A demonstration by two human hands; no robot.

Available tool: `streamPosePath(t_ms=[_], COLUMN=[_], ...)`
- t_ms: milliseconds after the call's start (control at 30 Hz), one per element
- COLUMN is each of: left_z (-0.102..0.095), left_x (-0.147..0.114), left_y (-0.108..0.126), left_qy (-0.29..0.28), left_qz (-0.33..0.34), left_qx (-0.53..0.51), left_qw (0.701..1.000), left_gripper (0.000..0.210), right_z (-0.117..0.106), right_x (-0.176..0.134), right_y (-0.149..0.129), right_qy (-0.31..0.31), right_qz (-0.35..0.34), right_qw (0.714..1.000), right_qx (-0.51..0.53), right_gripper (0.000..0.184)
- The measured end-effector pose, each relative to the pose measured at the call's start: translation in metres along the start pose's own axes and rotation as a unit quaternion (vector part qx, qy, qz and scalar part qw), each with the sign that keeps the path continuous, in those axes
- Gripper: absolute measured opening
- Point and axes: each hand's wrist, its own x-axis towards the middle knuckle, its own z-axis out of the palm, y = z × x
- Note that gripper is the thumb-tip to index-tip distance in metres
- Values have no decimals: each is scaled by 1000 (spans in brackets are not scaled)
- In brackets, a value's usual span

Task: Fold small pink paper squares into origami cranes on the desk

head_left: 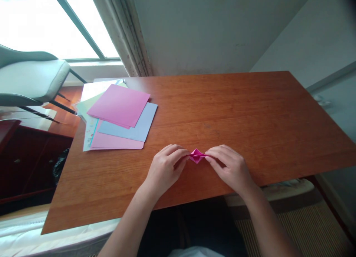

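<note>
A small piece of folded pink paper [197, 156] is held just above or on the wooden table [222, 119], near its front edge. Its middle bulges into a diamond shape with creased faces, and a point sticks out to each side. My left hand [168, 166] pinches the left point between thumb and fingers. On the opposite side, my right hand [229, 168] grips the right point the same way. The fingertips hide both ends of the paper.
At the table's left lie loose pink sheets [119, 105], a light blue sheet [141, 119] and paler papers beneath. A white chair [36, 79] stands beyond the left edge, by the window. A curtain [122, 30] hangs behind the table.
</note>
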Motion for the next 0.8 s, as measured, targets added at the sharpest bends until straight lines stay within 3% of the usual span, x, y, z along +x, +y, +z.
streamPosePath(t_ms=[233,567,800], left_z=[-2,-6,-4], left_x=[1,-1,-1], left_y=[-1,1,2], left_qy=[7,59,59], left_qz=[3,25,49], left_qx=[7,0,-13], left_qw=[1000,998,997], left_gripper=[11,13,13], right_z=[0,-1,-1], right_x=[-5,-11,-9], right_y=[7,6,-1], right_qy=[3,83,52], right_qz=[-3,26,3], right_qw=[1000,996,999], right_qx=[-2,14,7], right_gripper=[13,14,17])
